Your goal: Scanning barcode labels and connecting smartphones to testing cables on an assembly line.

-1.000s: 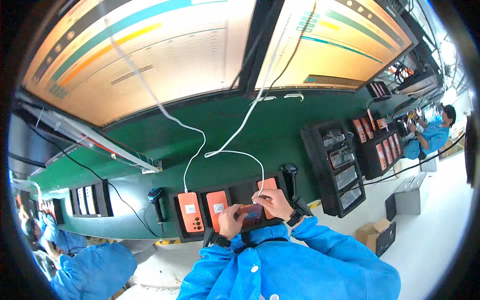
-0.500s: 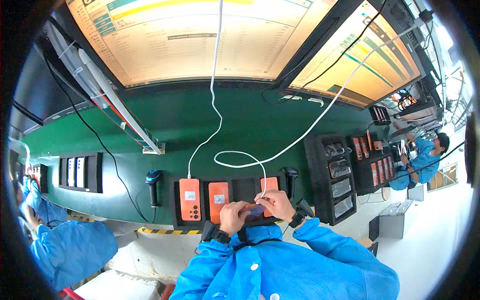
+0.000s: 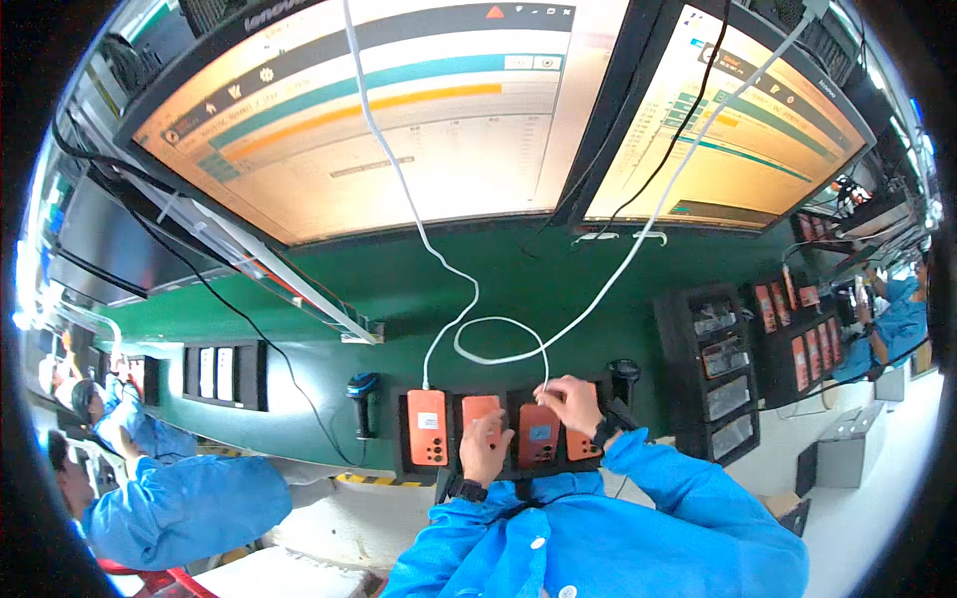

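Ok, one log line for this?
left hand: over second orange phone from left; right hand: pinching white cable at top of third phone; connection: unclear

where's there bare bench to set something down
One bare patch of green bench lies between the looped white cable, the right scanner and the black tray further right. A smaller one lies between the black cable and left scanner. The phone tray is crowded, with the left hand and right hand over it.

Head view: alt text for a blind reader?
Right hand pinches a white cable at the top edge of the third from left of four orange phones in a black tray; the left hand is over the second. Two lit monitors stand beyond.
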The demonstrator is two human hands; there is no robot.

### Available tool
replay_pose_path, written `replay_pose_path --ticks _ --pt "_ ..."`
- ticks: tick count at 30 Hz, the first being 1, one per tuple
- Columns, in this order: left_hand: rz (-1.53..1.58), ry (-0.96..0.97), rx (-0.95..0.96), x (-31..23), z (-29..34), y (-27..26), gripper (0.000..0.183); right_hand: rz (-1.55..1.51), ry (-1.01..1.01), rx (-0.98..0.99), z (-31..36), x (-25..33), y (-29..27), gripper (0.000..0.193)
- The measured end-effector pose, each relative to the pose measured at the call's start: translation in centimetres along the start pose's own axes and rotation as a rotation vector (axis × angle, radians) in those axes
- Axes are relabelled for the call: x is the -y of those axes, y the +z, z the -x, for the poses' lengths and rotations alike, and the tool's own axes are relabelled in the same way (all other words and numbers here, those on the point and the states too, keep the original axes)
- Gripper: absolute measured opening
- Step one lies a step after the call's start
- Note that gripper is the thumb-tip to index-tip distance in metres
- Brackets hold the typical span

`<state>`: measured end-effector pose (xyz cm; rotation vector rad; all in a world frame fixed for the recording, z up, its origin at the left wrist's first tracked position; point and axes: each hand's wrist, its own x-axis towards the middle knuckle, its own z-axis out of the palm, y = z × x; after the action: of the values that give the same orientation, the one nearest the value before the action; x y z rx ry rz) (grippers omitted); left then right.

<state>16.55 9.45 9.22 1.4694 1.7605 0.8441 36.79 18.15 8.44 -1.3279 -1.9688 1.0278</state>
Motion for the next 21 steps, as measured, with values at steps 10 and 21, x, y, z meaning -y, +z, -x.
replay_pose_path --ticks 10,21 --pt "-0.463 -0.17 -0.327 10.6 0.0 -5.6 0.055 -0.218 0.209 -0.626 -0.2 -1.1 7.9 0.018" --pt "0.158 -0.046 -0.243 16.3 0.0 -5.3 0.057 -0.454 0.251 -0.388 1.7 4.0 16.8 0.047"
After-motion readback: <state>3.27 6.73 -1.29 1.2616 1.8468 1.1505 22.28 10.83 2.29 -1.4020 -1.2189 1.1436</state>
